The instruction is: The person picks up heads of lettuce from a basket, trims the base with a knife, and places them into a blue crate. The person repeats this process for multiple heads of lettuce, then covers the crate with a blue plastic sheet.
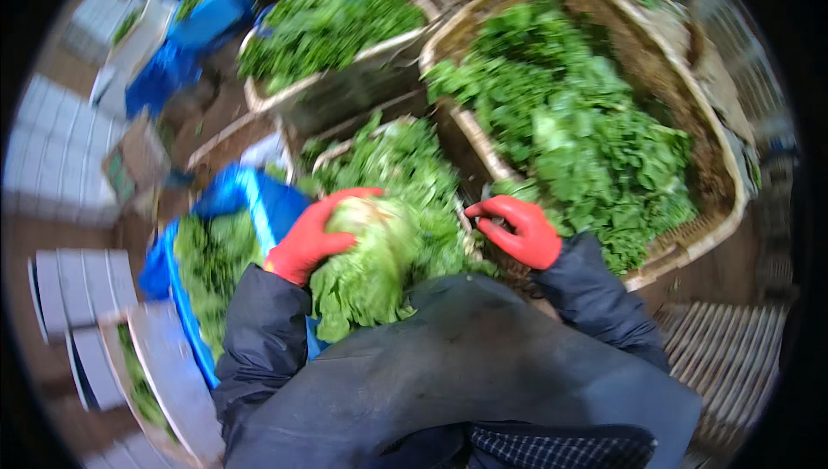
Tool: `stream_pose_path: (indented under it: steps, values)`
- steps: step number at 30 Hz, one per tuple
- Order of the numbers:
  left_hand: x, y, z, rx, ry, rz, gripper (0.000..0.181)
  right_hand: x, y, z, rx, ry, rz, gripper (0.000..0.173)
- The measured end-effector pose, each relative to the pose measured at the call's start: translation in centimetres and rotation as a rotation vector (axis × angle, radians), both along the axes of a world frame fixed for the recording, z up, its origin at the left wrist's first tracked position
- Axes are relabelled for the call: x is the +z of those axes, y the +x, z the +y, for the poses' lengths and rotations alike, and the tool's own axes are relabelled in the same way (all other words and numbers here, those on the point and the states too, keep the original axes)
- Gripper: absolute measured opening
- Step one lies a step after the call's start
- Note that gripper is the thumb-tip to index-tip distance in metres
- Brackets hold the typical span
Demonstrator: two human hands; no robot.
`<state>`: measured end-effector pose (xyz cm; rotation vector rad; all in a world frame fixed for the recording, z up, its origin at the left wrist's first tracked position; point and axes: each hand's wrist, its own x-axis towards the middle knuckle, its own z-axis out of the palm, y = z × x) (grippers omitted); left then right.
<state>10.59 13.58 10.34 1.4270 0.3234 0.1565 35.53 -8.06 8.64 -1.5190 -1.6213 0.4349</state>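
Observation:
My left hand, in a red rubber glove, holds a head of lettuce from its left and upper side, with the browned cut stem end facing up. The head's loose outer leaves hang down against my dark apron. To the right, my right hand, also in a red glove, has thumb and fingertips drawn close together beside the rim of a large crate; whether something small is between them cannot be told. Under and behind the lettuce lies a heap of loose green leaves in a container.
A large plastic crate of leafy greens stands at right, another crate of greens at top. At left are a blue-lined box of greens and stacked white boxes. Slatted crates stand lower right.

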Motion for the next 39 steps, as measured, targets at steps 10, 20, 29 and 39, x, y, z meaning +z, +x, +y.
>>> stream_pose_path:
  steps: [10,20,29,39]
  values:
    - [-3.3,-8.5,-7.5,0.318,-0.023,0.003,0.078,4.9,-7.1,9.4,0.568,0.112,-0.843,0.024]
    - [2.6,-5.8,-5.3,0.765,0.766,0.334,0.083,2.4,-8.4,12.1,0.273,-0.308,0.176,0.035]
    - [-2.5,-3.8,-5.4,0.292,-0.027,-0.128,0.08,-4.1,-5.0,13.5,0.602,-0.515,0.881,0.062]
    - [-4.1,-7.3,1.0,0.583,0.026,0.244,0.031,-5.7,-5.1,11.4,0.556,-0.586,1.095,0.058]
